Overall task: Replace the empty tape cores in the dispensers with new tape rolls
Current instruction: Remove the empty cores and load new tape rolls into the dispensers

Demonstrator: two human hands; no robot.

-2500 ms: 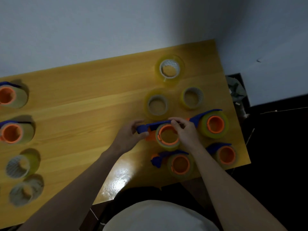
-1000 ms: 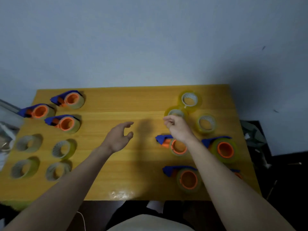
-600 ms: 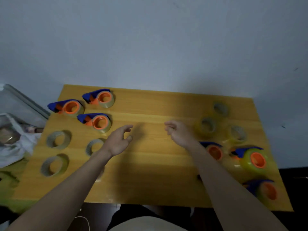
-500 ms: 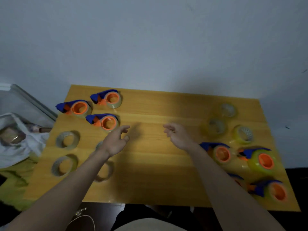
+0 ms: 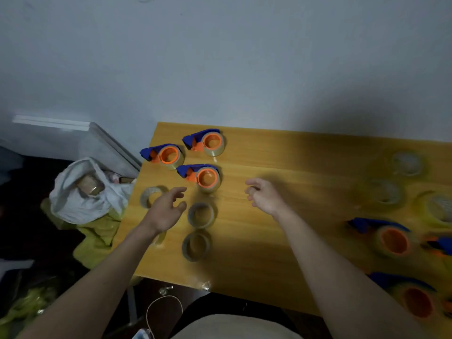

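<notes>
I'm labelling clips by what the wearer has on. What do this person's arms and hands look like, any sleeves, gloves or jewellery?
Both forearms are bare up to the frame's lower edge, with no sleeves in view. The left hand and right hand wear no gloves, and no rings, watch or wristband show. The picture is dim and slightly blurred, so fine markings cannot be judged.

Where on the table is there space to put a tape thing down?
The bare wooden table past the right hand, and the near middle strip. It is crowded by the left hand, around the blue-and-orange dispensers and clear tape rolls.
</notes>
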